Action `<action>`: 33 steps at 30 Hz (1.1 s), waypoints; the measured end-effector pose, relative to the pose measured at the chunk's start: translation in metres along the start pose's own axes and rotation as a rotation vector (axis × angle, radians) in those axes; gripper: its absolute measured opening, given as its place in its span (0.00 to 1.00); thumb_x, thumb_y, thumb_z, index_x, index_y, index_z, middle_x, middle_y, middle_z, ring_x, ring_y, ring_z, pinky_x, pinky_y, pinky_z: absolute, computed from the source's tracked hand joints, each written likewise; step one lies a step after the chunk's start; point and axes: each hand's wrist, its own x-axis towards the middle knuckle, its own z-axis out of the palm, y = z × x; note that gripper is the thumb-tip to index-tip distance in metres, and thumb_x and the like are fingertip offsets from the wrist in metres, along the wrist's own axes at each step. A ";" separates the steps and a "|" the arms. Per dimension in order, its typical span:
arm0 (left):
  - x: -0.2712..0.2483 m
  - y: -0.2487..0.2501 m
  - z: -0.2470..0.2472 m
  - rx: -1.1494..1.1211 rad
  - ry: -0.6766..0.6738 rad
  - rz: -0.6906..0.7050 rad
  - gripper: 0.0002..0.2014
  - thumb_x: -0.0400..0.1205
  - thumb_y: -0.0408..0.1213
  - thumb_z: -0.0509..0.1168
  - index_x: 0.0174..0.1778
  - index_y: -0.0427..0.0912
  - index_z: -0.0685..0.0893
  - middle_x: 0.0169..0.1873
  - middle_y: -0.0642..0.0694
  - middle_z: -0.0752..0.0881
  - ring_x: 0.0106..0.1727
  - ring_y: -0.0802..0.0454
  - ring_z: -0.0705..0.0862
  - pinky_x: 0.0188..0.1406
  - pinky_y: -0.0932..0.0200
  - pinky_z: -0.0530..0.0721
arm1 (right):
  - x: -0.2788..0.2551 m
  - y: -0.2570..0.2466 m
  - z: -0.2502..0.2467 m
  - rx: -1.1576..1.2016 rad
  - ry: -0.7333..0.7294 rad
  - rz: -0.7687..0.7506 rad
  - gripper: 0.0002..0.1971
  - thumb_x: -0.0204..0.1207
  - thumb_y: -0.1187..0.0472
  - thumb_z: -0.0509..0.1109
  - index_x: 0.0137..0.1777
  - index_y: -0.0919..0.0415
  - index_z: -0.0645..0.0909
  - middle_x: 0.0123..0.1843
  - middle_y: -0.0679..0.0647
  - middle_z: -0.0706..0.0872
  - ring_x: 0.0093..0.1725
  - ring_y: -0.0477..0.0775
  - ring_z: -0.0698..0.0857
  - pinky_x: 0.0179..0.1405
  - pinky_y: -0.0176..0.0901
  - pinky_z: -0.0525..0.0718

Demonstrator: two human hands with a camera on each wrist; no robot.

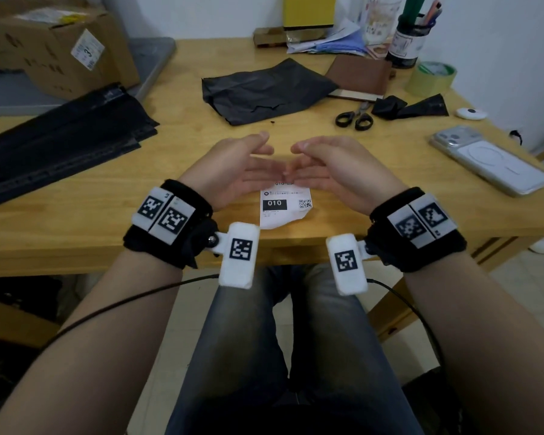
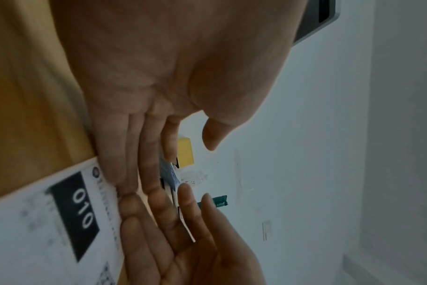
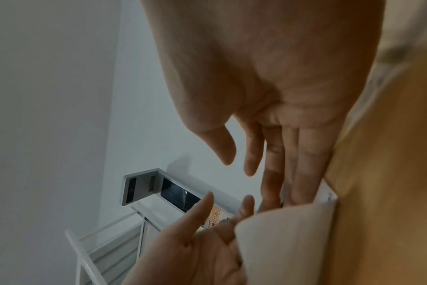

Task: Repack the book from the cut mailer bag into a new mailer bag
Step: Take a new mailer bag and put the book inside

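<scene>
My left hand (image 1: 242,166) and right hand (image 1: 322,164) hover palm to palm just above the near table edge, fingers straight, fingertips almost meeting, holding nothing. Under them lies a white shipping label (image 1: 283,208) printed "010" (image 2: 83,208). The crumpled black cut mailer bag (image 1: 264,91) lies flat at mid table. The brown book (image 1: 357,76) rests behind it to the right. A stack of new black mailer bags (image 1: 60,136) lies at the left. In the wrist views the open left hand (image 2: 159,135) and right hand (image 3: 276,144) face each other.
Black-handled scissors (image 1: 354,117) and a cut black strip (image 1: 409,106) lie right of the bag. A phone (image 1: 490,163), a tape roll (image 1: 431,78), a small white device (image 1: 471,113), a pen cup (image 1: 412,39) and a cardboard box (image 1: 54,48) ring the wooden table (image 1: 186,127).
</scene>
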 end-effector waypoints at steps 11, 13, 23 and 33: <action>-0.024 0.002 0.004 0.316 -0.145 -0.202 0.22 0.88 0.52 0.61 0.59 0.34 0.83 0.45 0.34 0.93 0.46 0.41 0.94 0.45 0.51 0.93 | -0.021 -0.011 0.003 -0.350 -0.150 0.226 0.23 0.88 0.48 0.64 0.53 0.71 0.87 0.37 0.68 0.91 0.37 0.65 0.94 0.36 0.49 0.93; -0.024 0.009 0.004 0.426 -0.059 -0.097 0.18 0.87 0.50 0.63 0.56 0.38 0.86 0.42 0.41 0.94 0.44 0.45 0.93 0.43 0.54 0.90 | -0.016 -0.016 0.003 -0.394 -0.126 0.174 0.19 0.88 0.50 0.64 0.54 0.67 0.87 0.37 0.65 0.89 0.32 0.62 0.92 0.31 0.47 0.90; 0.041 0.055 -0.061 0.694 0.418 0.071 0.16 0.83 0.45 0.68 0.59 0.37 0.81 0.43 0.46 0.79 0.53 0.43 0.78 0.52 0.53 0.74 | 0.047 -0.052 0.002 -0.303 -0.013 0.002 0.12 0.85 0.52 0.69 0.58 0.58 0.89 0.50 0.55 0.89 0.44 0.57 0.89 0.46 0.51 0.88; 0.087 0.036 -0.112 1.005 0.539 -0.333 0.42 0.80 0.62 0.64 0.85 0.42 0.61 0.86 0.32 0.51 0.85 0.28 0.49 0.82 0.33 0.55 | 0.081 -0.057 0.021 -0.410 -0.091 0.069 0.12 0.84 0.47 0.69 0.57 0.53 0.89 0.56 0.52 0.92 0.49 0.57 0.91 0.52 0.53 0.88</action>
